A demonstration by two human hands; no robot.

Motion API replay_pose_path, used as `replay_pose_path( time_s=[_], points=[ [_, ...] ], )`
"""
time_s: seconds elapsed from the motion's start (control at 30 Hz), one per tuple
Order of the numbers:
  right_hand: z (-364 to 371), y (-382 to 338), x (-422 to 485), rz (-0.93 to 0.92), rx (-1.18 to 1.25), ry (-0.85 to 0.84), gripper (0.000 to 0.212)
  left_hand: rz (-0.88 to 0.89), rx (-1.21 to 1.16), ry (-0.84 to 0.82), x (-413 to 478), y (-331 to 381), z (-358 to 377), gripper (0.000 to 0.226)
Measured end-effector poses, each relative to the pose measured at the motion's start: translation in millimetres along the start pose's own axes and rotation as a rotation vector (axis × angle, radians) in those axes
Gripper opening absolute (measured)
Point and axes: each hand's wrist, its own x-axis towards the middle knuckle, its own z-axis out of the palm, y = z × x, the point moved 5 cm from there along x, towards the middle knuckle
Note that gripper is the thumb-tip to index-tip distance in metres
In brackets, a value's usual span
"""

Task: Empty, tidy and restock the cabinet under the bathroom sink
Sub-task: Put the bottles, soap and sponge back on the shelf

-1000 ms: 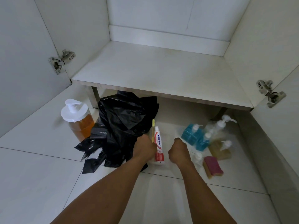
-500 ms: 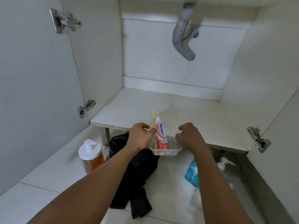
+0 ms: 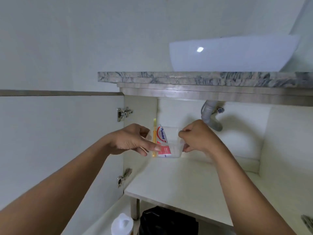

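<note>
Restocking is judged in hand: the clear tub (image 3: 171, 150) with Pepsodent tube (image 3: 161, 135) and toothbrush (image 3: 154, 133) is pinched endwise by left hand (image 3: 128, 139) and right hand (image 3: 198, 136) above the cabinet shelf (image 3: 186, 184); a level set-down is needed

Soft, cool white light fills the frame evenly from the front left. The drain pipe (image 3: 210, 116) and right hand (image 3: 198, 138) throw broad, fuzzy shadows rightward on the cabinet back wall (image 3: 245, 119). A small glare spot shines on the basin (image 3: 233, 55), upper right. Everything looks slightly smeared, straight lines bow near the edges, and the lower corners are blurriest.
</note>
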Motion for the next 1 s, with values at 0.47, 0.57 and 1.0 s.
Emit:
replay_pose_path(
  time_s=[0.47,0.57,1.0],
  points=[
    [-75.0,-211.3,42.3,-0.392,0.07,0.326,0.074,0.504,-0.271,0.491,-10.9,116.6,-141.3,0.057],
    [-70.0,-220.3,70.4,-0.371,0.032,0.321,0.078,0.509,-0.314,0.61,13.8,122.4,-160.4,0.058],
    [-20.3,-205.8,153.2,-0.281,-0.361,0.268,0.06,0.339,-0.013,0.812,88.3,93.0,-210.9,0.047]
  ],
)
